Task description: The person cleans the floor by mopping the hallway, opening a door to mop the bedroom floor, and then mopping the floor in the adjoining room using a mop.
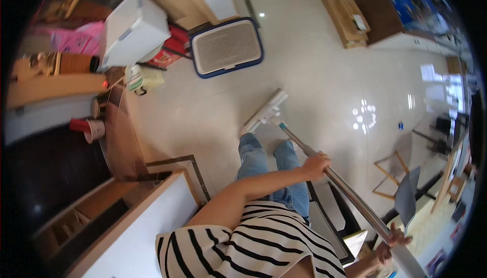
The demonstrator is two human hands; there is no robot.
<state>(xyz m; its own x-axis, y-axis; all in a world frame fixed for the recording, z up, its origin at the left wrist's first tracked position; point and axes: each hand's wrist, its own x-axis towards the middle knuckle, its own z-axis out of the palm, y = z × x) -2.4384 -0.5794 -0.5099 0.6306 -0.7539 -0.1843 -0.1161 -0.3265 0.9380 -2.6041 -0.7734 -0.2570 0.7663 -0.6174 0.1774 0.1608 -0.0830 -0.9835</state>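
Observation:
A flat mop with a long metal pole (352, 197) slants across the view, from the lower right to the floor ahead of my legs. Its long white head (264, 113) lies on the glossy tiles close to my feet. My left hand (317, 166) reaches across my body and is closed round the middle of the pole. Farther up, near the pole's top end, my right hand (393, 245) grips it, some fingers partly stretched. A teal collar (283, 126) sits low on the pole.
A blue-rimmed tray with a beige grid (228, 47) lies on the floor ahead. To the left stand a white bin (134, 29), a yellowish bag (147, 77) and a low cabinet (152, 217). Flattened cardboard (345, 19) is far right; a grey chair (407, 197) stands right.

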